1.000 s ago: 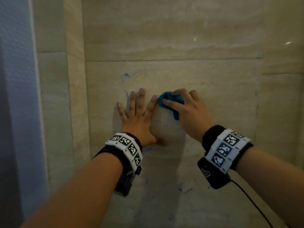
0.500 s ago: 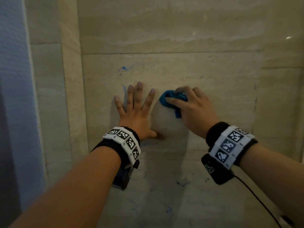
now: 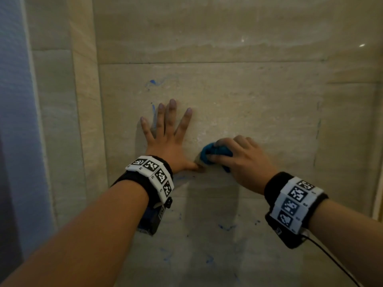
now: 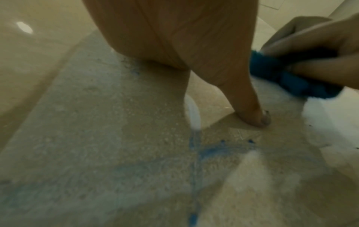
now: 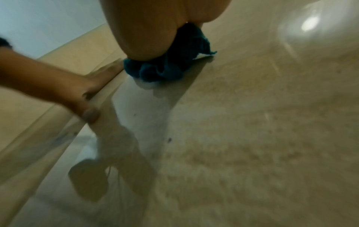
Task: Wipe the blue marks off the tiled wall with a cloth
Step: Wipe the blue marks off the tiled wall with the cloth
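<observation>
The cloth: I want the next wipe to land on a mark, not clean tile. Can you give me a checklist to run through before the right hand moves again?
1. Grip on the blue cloth: ok, the right hand holds it bunched under curled fingers.
2. Cloth against the tiled wall: ok, it presses on the tile in the right wrist view.
3. Left hand bracing: ok, flat on the wall, fingers spread.
4. Left thumb out of the cloth's path: not ok, it lies right beside the cloth.
5. Marks left: not ok, the blue smear below the thumb and the upper blue mark remain.
6. Cloth face clean: cannot tell.
</observation>
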A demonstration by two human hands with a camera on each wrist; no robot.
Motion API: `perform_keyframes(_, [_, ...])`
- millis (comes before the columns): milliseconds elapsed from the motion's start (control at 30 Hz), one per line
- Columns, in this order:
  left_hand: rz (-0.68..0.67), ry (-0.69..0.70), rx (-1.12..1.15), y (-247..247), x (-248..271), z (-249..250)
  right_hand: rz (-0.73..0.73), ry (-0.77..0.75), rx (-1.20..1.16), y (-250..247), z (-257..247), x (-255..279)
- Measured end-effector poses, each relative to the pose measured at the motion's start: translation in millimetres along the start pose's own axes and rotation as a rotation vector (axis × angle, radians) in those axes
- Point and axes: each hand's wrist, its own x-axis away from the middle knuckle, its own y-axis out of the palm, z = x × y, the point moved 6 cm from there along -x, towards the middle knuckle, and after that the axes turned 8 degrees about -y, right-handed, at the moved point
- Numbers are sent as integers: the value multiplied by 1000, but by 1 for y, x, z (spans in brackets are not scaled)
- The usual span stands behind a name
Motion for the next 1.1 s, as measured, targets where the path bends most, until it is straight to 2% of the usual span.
perform_keyframes(133, [-6, 6, 9, 0, 0, 0, 135, 239, 40, -20, 38, -3])
perform_keyframes(300, [5, 6, 2, 0, 0, 0, 176, 340, 107, -24, 43, 17])
perform_keyframes(400, [7, 7, 1, 0, 0, 0, 147, 350, 89, -16, 24, 31])
perform_keyframes(633, [21, 6, -1, -1, 0, 1, 44, 261, 13, 4, -21, 47])
perform_keyframes(800, [20, 14, -19, 2, 2, -1, 45, 247, 6, 1, -17, 39])
perform_keyframes(1000, [8, 10, -18, 3, 5, -1, 119, 295, -8, -7, -3, 4])
perform_keyframes(1100, [47, 5, -37, 4, 8, 0, 100, 254, -39, -3, -7, 1])
